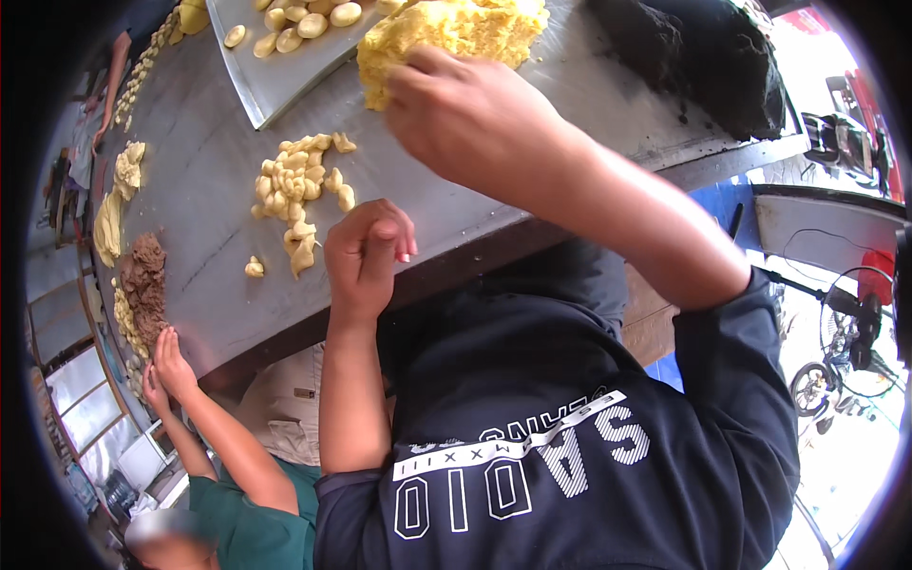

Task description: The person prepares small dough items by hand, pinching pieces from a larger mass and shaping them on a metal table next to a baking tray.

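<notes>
My right hand [446,109] is at the near left edge of a large mass of crumbly yellow dough [475,33]. Its fingers curl into the dough, slightly blurred, and the fingertips are hidden. Closer to the table's front edge, my left hand [369,249] is raised with the fingers curled in and the thumb folded across; whatever lies inside the palm is hidden. Left of it on the metal table [214,228] lies a loose heap of small, smooth pale-yellow dough pieces [290,180]. One little dough piece [255,267] sits apart from the heap.
A metal tray [249,95] holds several flattened dough balls [312,26] at the far left. Black plastic sheeting [693,66] lies on the right. A co-worker's hands [171,366] are beside brown dough [145,285] on the left, near more yellow dough [109,228].
</notes>
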### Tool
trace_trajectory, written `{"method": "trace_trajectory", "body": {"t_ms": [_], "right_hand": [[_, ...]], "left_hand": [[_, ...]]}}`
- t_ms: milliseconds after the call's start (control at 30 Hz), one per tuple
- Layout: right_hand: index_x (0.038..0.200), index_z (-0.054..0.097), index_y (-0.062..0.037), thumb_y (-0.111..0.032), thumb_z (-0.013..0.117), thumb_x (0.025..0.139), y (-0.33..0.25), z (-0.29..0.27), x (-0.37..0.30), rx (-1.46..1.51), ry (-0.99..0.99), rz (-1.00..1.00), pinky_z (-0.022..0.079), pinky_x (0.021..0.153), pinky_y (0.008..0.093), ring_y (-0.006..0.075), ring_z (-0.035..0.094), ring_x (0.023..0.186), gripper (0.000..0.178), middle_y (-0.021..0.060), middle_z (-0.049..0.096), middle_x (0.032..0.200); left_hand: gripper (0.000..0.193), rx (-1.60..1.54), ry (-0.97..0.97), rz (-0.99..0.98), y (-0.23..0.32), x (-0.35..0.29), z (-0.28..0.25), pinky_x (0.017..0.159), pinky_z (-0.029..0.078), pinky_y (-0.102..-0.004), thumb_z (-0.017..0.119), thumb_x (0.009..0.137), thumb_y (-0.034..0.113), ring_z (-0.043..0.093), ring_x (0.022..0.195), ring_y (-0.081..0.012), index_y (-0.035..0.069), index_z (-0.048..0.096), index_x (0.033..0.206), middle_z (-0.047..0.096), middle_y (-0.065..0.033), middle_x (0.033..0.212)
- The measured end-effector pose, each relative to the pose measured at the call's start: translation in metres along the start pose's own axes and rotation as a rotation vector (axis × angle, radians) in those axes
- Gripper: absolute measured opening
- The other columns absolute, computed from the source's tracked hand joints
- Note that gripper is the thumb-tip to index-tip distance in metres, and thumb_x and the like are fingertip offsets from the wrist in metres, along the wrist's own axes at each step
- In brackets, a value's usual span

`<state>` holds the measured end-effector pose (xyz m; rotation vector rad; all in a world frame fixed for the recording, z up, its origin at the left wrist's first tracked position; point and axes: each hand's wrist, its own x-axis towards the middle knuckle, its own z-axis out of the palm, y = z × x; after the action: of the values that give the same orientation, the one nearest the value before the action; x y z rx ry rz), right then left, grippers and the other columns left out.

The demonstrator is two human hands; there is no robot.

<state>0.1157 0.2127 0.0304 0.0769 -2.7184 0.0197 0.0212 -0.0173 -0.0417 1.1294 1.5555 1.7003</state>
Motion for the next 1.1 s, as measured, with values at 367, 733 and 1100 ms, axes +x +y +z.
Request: {"method": "trace_trajectory", "body": {"t_ms": [367, 733, 1100], "right_hand": [[0.092, 0.083, -0.0069, -0.023, 0.076, 0.085, -0.018, 0.068, -0.011, -0.29, -0.029, -0.081, 0.06, 0.087, 0.0359, 0.0249, 0.067, 0.1, 0.018, 0.0056, 0.073, 0.1], [0.118, 0.081, -0.0097, -0.013, 0.078, 0.096, 0.006, 0.018, -0.075, 0.359, 0.03, 0.301, 0.062, 0.1, 0.0463, 0.0331, 0.071, 0.12, 0.023, 0.012, 0.071, 0.12], [0.126, 0.082, -0.0049, -0.014, 0.087, 0.092, 0.002, 0.018, -0.082, 0.374, 0.172, 0.35, 0.062, 0.104, 0.0453, 0.0338, 0.072, 0.129, 0.036, 0.0137, 0.075, 0.135]], "left_hand": [[0.024, 0.682, 0.001, 0.157, 0.024, -0.004, 0.007, 0.092, 0.068, -0.0431, 0.081, 0.099, -0.007, 0.079, 0.108, -0.0283, 0.002, 0.075, 0.12, 0.077, -0.0162, 0.134], [0.047, 0.816, -0.081, 0.171, 0.027, 0.006, 0.003, 0.11, 0.059, -0.0355, 0.076, 0.11, 0.005, 0.082, 0.114, -0.0244, 0.003, 0.069, 0.156, 0.084, -0.0135, 0.134], [0.054, 0.431, 0.03, -0.043, 0.012, -0.025, -0.007, 0.094, 0.066, -0.0354, 0.088, 0.097, -0.001, 0.08, 0.096, -0.017, 0.001, 0.075, 0.149, 0.085, -0.0092, 0.105]]}}
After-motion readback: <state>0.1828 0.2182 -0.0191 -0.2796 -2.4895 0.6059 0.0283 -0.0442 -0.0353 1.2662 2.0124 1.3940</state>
